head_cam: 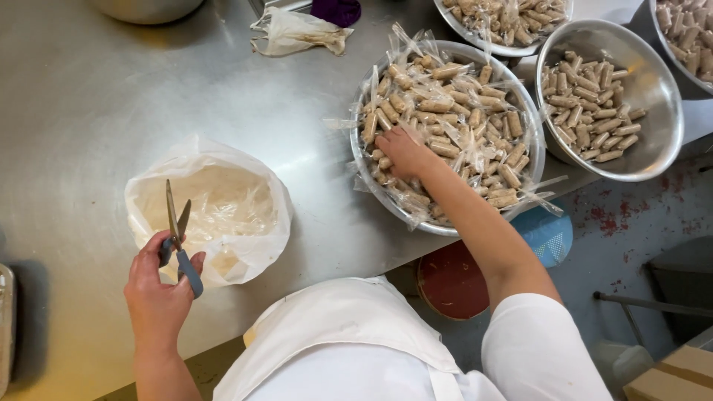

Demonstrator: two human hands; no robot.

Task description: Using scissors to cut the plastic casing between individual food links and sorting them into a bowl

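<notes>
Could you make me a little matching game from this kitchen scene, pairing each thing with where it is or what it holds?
Things:
1. scissors
2. white plastic bag
3. big steel bowl
4. second steel bowl

Places or states:
A. filled with unwrapped brown rolls
B. held in the left hand, blades up
C. open on the steel table, by the scissors
D. heaped with clear-wrapped rolls, right hand reaching in

Pairs: 1-B, 2-C, 3-D, 4-A
</notes>
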